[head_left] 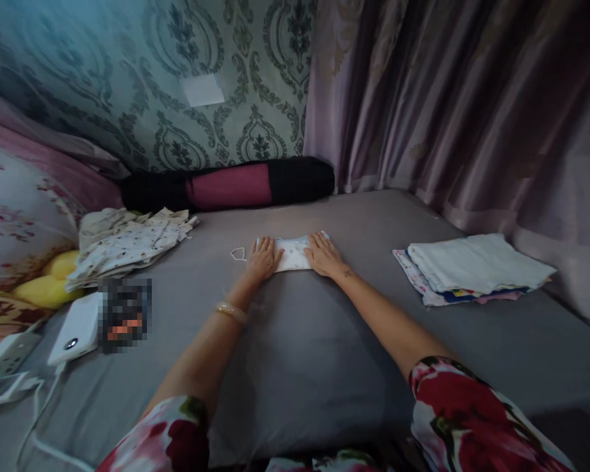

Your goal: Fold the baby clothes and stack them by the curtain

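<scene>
Pressing white cloth (294, 254) under left hand (263, 259) and right hand (324, 255), both laid open, gripping nothing, likely to keep it flat.

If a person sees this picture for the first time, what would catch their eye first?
Probably the left hand and the right hand, both laid flat on a small white cloth on the grey sheet. Beyond them, a long black-and-pink roll lies before the patterned wall.
</scene>
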### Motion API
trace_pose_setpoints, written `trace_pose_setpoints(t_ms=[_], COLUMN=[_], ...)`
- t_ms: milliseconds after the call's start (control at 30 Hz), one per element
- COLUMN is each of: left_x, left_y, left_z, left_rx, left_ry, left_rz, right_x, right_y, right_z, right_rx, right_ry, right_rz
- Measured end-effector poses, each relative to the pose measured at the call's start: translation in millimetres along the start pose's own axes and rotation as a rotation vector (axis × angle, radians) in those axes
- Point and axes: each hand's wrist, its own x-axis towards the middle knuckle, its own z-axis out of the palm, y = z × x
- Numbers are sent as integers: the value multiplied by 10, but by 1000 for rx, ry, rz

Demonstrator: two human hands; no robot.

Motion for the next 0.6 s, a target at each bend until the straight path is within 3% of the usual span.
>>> trace_pose_setpoints(t_ms=[200, 367, 467, 600], left_x=[-32, -5, 20, 10], left_y=[-31, -46, 42, 263], left_z=[90, 71, -7, -74], left_rx=[-47, -35, 14, 50], left_ry=[-67, -95, -92, -2], left_rz=[-26, -28, -35, 5], right_x=[0, 13, 43, 71], right_y=[31, 21, -54, -223], right_z=[104, 56, 8, 0], right_rx=[-8, -6, 18, 83], right_ry=[-34, -59, -86, -82], right_rz=[-11, 3, 24, -5])
